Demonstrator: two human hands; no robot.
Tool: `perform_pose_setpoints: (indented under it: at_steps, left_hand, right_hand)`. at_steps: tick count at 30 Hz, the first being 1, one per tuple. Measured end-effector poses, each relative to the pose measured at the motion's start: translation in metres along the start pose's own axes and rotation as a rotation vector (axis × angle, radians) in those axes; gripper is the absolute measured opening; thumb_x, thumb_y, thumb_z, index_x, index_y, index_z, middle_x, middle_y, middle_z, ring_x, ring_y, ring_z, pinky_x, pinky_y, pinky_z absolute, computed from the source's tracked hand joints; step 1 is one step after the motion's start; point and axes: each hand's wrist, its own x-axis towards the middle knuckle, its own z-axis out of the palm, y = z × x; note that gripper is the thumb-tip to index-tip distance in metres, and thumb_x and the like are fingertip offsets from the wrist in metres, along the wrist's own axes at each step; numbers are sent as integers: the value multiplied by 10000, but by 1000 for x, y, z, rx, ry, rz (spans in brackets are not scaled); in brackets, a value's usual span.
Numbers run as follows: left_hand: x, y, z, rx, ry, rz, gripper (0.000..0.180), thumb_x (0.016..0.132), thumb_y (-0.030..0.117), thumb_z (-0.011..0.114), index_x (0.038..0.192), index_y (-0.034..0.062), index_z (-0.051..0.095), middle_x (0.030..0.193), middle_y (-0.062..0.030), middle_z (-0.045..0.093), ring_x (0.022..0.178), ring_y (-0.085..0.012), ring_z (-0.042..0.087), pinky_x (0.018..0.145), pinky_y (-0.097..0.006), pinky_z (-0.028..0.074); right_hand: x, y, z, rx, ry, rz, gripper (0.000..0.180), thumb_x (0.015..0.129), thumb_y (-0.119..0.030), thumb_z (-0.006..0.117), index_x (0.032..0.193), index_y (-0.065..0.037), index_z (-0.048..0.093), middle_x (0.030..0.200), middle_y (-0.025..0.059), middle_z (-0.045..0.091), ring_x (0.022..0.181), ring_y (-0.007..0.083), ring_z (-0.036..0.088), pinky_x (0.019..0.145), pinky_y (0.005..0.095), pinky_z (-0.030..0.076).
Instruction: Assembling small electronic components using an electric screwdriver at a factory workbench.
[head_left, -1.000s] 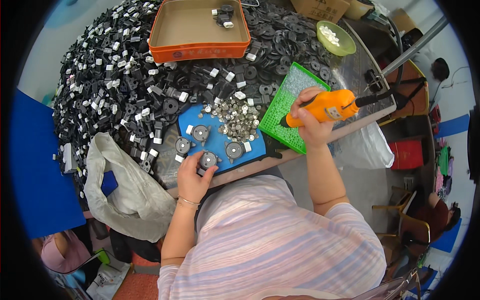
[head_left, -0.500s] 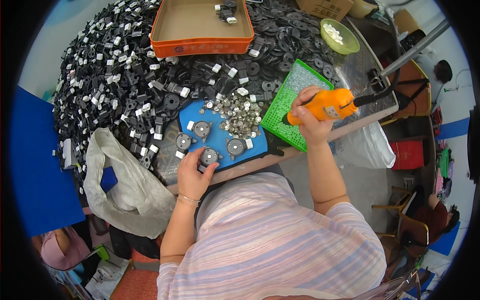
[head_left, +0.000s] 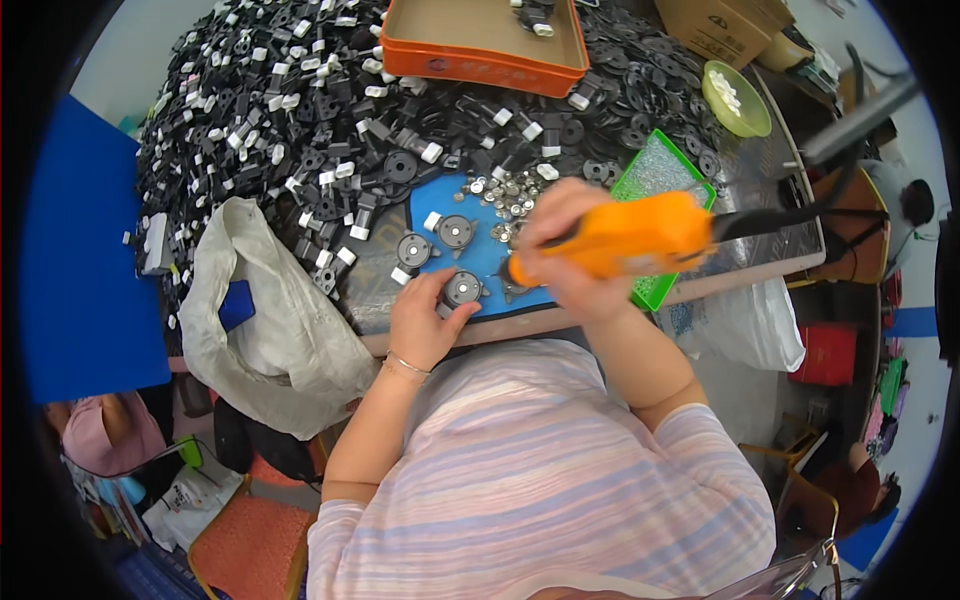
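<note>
Orange handheld electric screwdriver [head_left: 630, 235] lay near-horizontal over the blue rubber work mat [head_left: 480, 262], tip pointing toward 8 o'clock, black cable running off toward 2 o'clock. Right hand [head_left: 560, 245] was wrapped tight round its barrel, fingers clenched on the grip; motion blur softened hand & tool. The tip sat just above a small dark part on the mat, contact can't tell. At 9 o'clock from the tip, left hand [head_left: 425, 320] pinched a round grey-and-black disc-shaped plastic part [head_left: 462, 289] at the mat's near edge, thumb and fingers touching its rim. Two more discs of that kind lay on the mat at approx 11 o'clock from it. Heap of small shiny metal screws [head_left: 500, 192] sat at the mat's far edge, 12 o'clock. Green perforated plastic tray [head_left: 655, 175] lay just beside the mat at 3 o'clock, partly under the tool. Big pile of black and white plastic parts [head_left: 300, 110] covered the table from 10 to 12 o'clock, w/ an orange rectangular metal tray [head_left: 480, 40] resting on it at 12. Crumpled grey-white plastic bag [head_left: 270, 310] hung off the table edge at 9 o'clock.
</note>
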Motion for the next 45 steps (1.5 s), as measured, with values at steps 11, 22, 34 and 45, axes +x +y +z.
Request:
perform_pose_setpoints:
  at_steps: [11, 22, 34, 45]
  left_hand:
    - [0, -7, 2, -54, 24, 35, 458, 646, 261, 777, 995, 27, 597, 757, -87, 562, 688, -258, 540, 627, -350, 438]
    - [1, -2, 0, -49, 28, 73, 419, 651, 232, 768, 972, 35, 585, 766, -97, 564, 710, -285, 542, 653, -371, 438]
    - [0, -2, -1, -41, -36, -39, 448, 651, 223, 777, 1002, 9, 599, 830, -113, 595, 748, -276, 555, 673, -358, 456]
    - [1, -2, 1, -48, -23, -46, 461, 635, 188, 793, 1012, 2, 602, 780, -95, 567, 664, -224, 524, 600, -319, 442]
  right_hand:
    - [4, 30, 31, -40, -199, 102, 205, 710, -9, 651, 882, -21, 541, 873, 90, 525, 738, 139, 510, 630, 257, 434]
    - [4, 37, 31, 28, -201, 189, 178, 696, -42, 675, 836, -44, 565, 824, 63, 562, 758, 170, 512, 661, 289, 419]
    - [8, -29, -72, -213, 188, -165, 240, 738, -36, 635, 938, 6, 509, 882, 121, 479, 640, 182, 522, 590, 283, 448]
    - [-12, -15, -104, -330, 381, -94, 222, 731, 28, 576, 936, 9, 493, 865, 113, 499, 658, 174, 533, 611, 278, 452]
